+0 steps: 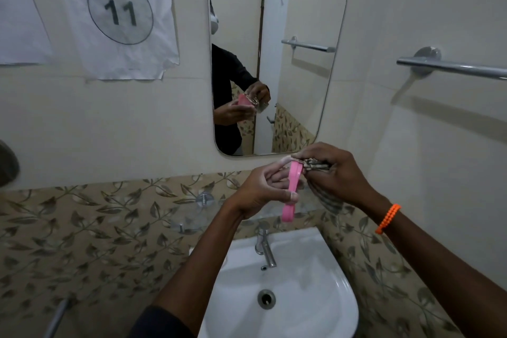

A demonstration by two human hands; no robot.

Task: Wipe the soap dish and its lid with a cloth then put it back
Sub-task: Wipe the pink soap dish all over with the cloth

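Both forearms reach forward and up over the white wash basin (288,318), meeting just below the wall mirror (277,55). The left hand (260,192) is raised with its palm turned inward, thumb and curled fingers clamped on a pink soap dish part (291,195), which stands on edge, nearly upright, its lower end hanging free below the hand; whether this piece is the dish or its lid cannot be told. The right hand (334,173), with an orange beaded bracelet (387,218) on its wrist, has its fingers closed round a bunched striped cloth (318,170) and presses it against the upper end of the pink piece, while a loose tail of the cloth hangs down beneath the hand. The basin holds nothing but its drain (266,298), with a chrome tap (264,248) at its back edge. A chrome towel bar (450,66) is fixed to the right wall, and a paper sign (120,14) reading "WORKSTATION 11" hangs left of the mirror.
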